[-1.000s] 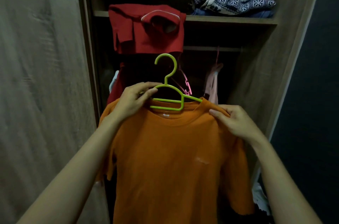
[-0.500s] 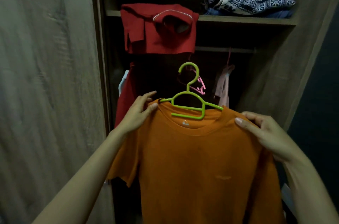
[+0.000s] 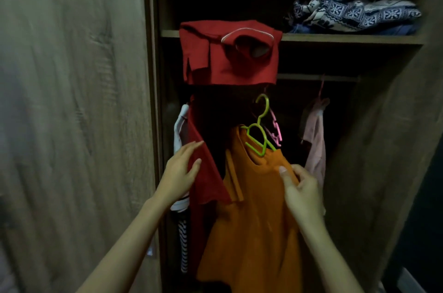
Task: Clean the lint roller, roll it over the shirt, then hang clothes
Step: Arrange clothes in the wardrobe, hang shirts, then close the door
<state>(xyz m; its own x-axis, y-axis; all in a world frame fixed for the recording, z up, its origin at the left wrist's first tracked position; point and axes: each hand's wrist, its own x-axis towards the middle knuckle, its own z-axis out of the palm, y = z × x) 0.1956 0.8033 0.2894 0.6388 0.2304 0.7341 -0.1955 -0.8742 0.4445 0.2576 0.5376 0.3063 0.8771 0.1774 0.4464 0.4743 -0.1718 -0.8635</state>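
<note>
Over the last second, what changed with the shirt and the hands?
The left hand let go of the orange shirt and now rests open against the hanging red garment, pushing it left. The shirt, on its green hanger, turned edge-on and moved into the wardrobe. The right hand still pinches its shoulder. The patterned cloth on the shelf stayed put.

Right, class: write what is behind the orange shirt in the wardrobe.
Behind the orange shirt, a pink hanger shows past its shoulder and a pink garment hangs beside. Whatever is directly behind is covered.
</note>
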